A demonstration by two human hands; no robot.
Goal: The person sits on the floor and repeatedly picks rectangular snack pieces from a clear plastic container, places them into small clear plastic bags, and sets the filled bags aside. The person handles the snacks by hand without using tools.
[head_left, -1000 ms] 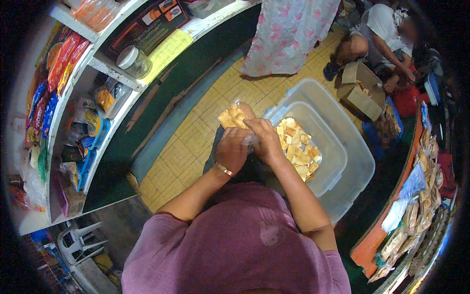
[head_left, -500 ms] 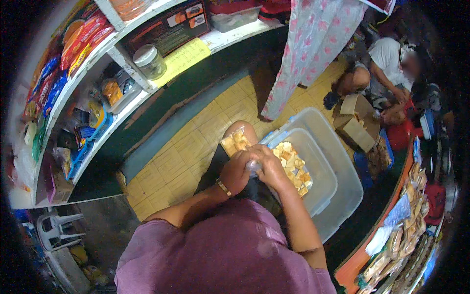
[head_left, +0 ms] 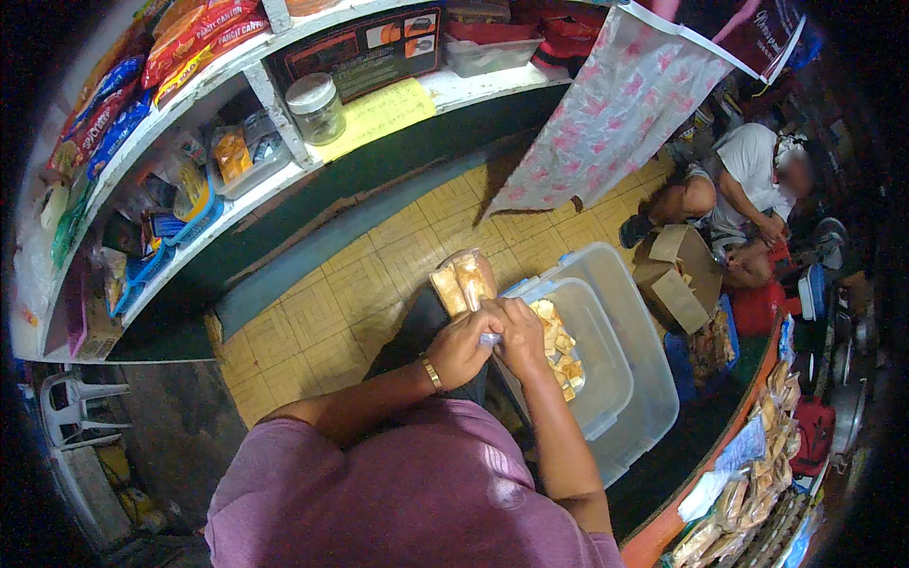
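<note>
My left hand (head_left: 456, 350) and my right hand (head_left: 520, 335) are closed together around the gathered neck of a clear plastic bag (head_left: 464, 281). Browned, toasted-looking bread pieces fill the bag, which points away from me over my knee. A bit of the bag's clear end sticks out between my hands on the near side. Just right of my right hand, loose pieces of bread (head_left: 566, 364) lie in a clear plastic tub (head_left: 620, 379). My fingertips are partly hidden behind the knuckles.
Left and ahead runs a white shelf (head_left: 256, 194) with packets, blue baskets and a lidded jar (head_left: 315, 106). A flowered curtain (head_left: 606, 123) hangs ahead. Beyond the tub, a person in white (head_left: 753, 175) sits by an open cardboard box (head_left: 674, 284). Bagged goods (head_left: 757, 483) line a ledge at right.
My hands have drawn closer together around the bag's neck. The bread-filled end now stands out longer beyond them. My view has shifted slightly.
</note>
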